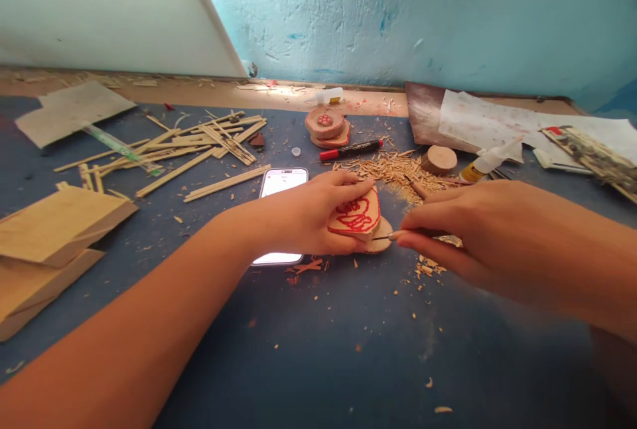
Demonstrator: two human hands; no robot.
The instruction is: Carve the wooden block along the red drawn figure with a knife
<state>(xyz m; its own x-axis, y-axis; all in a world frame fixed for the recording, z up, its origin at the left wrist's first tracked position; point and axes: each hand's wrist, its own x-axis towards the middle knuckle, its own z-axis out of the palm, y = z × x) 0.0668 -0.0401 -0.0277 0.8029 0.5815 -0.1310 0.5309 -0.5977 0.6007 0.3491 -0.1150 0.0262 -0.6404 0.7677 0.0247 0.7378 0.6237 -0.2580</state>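
Note:
My left hand (pixel 323 210) is closed around a small wooden piece with a red outline and drawing (pixel 355 213), fingers over its top and thumb along its near side. Under that piece lies a pale wood slice (pixel 382 238). My right hand (pixel 472 230) pinches a thin metal-tipped carving tool (pixel 382 237), whose tip reaches the near right corner of the drawn piece. Whether the tip touches the wood I cannot tell. Most of the tool is hidden in my fingers. A phone (pixel 283 182) with a lit screen lies partly under my left wrist.
Wood shavings (pixel 385 169) lie beyond my hands, beside a red marker (pixel 351 150), stacked wood slices (pixel 326 125), a round wood piece (pixel 439 159) and a glue bottle (pixel 490 160). Thin wooden sticks (pixel 199 144) and wooden blocks (pixel 60 223) occupy the left. A blue wall (pixel 398 24) stands behind.

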